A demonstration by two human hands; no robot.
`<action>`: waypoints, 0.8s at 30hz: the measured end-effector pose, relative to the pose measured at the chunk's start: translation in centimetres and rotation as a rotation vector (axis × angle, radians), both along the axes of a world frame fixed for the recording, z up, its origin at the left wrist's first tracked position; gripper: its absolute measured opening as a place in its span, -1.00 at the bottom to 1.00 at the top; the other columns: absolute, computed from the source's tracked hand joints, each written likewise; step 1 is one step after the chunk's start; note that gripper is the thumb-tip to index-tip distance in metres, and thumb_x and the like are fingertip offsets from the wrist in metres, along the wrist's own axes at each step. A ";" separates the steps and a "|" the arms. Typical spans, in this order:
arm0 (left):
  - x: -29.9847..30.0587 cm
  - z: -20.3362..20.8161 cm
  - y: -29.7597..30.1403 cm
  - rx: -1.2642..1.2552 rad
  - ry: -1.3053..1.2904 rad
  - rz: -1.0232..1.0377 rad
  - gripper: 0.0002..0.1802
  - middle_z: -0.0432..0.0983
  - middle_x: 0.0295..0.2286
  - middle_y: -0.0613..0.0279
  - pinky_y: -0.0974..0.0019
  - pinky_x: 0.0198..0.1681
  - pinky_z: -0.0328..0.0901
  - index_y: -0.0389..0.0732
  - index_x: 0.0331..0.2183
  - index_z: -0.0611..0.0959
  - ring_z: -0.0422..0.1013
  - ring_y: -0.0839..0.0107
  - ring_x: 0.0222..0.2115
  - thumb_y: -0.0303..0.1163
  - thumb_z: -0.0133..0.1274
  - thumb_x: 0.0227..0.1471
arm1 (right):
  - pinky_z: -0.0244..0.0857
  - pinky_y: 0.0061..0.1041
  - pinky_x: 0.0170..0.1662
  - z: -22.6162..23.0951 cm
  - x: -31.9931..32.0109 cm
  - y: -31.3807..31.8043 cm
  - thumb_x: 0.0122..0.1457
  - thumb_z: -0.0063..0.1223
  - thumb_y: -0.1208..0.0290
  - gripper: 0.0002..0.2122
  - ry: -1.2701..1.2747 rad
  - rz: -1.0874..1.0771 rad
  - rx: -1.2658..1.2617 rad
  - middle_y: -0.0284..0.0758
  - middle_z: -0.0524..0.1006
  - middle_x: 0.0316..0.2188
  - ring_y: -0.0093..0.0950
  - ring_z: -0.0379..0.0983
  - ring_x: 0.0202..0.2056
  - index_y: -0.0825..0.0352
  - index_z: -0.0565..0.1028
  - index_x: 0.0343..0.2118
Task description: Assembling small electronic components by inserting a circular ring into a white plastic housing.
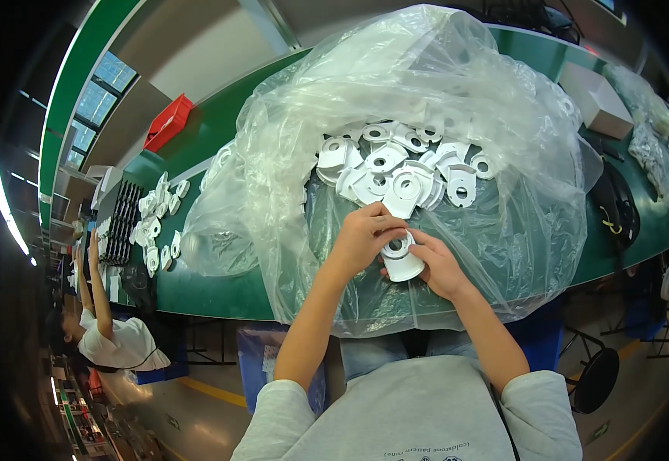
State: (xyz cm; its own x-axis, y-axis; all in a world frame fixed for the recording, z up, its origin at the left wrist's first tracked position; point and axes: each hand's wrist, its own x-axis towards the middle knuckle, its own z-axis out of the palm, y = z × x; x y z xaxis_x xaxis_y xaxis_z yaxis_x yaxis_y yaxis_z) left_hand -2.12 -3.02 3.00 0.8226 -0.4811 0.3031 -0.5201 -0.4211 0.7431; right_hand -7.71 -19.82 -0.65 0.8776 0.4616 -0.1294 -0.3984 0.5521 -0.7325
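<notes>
Over the clear plastic bag (457, 92) — both hands clamped on one white plastic part (401, 259).
I judge it light, stiff — left hand (365, 234) pinches the ring, right hand (438, 265) cradles the flange.

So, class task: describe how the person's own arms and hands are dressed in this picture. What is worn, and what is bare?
Both forearms are bare from the elbows down. Light grey sleeves are pushed up to about the elbow on each arm. The left hand and right hand wear no gloves; no rings, watch or wristbands show.

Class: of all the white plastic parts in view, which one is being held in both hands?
The white plastic part nearest the person, pinched between the left hand and right hand; the others lie untouched in the heap beyond.
</notes>
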 end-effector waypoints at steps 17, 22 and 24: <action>0.4 0.7 0.5 -0.078 0.061 0.002 -0.83 0.48 -0.56 0.28 0.48 -0.51 0.23 -0.24 -0.42 0.69 0.38 0.51 -0.56 -0.58 0.21 -0.21 | 0.38 -0.26 -0.07 -0.2 0.0 0.2 0.29 -0.38 0.40 -0.63 -0.003 -0.032 0.054 -0.08 0.43 -0.12 -0.19 0.48 -0.16 0.51 0.18 0.08; 0.2 0.4 0.0 -0.047 0.051 -0.061 -0.80 0.45 -0.55 0.28 0.46 -0.50 0.25 -0.21 -0.41 0.69 0.37 0.50 -0.55 -0.57 0.23 -0.24 | 0.38 -0.27 -0.07 -0.1 -0.1 0.2 0.28 -0.39 0.42 -0.63 0.007 -0.032 0.043 -0.09 0.43 -0.11 -0.18 0.48 -0.16 0.50 0.15 0.10; 0.3 0.1 -0.2 -0.040 0.023 -0.082 -0.80 0.44 -0.55 0.29 0.45 -0.49 0.26 -0.20 -0.41 0.69 0.38 0.48 -0.55 -0.57 0.23 -0.24 | 0.39 -0.30 -0.09 0.0 -0.1 0.1 0.26 -0.35 0.47 -0.63 0.022 -0.030 0.049 -0.10 0.43 -0.12 -0.20 0.49 -0.17 0.50 0.14 0.10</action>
